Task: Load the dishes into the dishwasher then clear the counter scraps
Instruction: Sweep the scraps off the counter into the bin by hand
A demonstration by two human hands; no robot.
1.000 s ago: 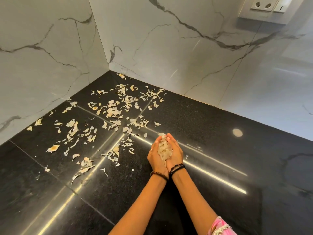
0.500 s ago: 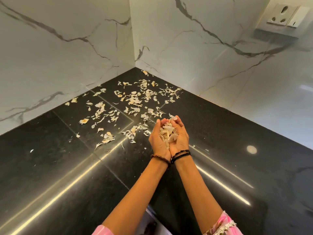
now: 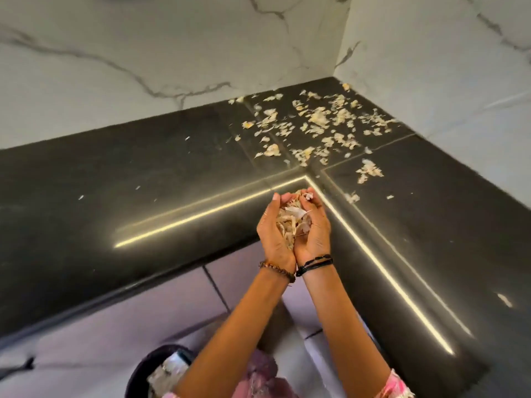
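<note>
A dark round bin [image 3: 149, 369] is cut off at the lower edge and partly hidden by the left arm; its contents are blurred. A heap of peel scraps [image 3: 293, 222] is held by the cupped left hand [image 3: 273, 239] and right hand [image 3: 314, 234], pressed together above the black stone counter [image 3: 172, 179]. More scraps [image 3: 319, 122] are scattered in the corner under the marble wall [image 3: 143, 53].

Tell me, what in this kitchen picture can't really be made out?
- Dark bin on the floor, head view: cut off by the bottom edge and hidden partly by the left forearm; its contents are blurred.
- Scraps cupped between the left hand and right hand: the palms hide how many.
- Loose scraps in the counter corner: too blurred to identify.
</note>
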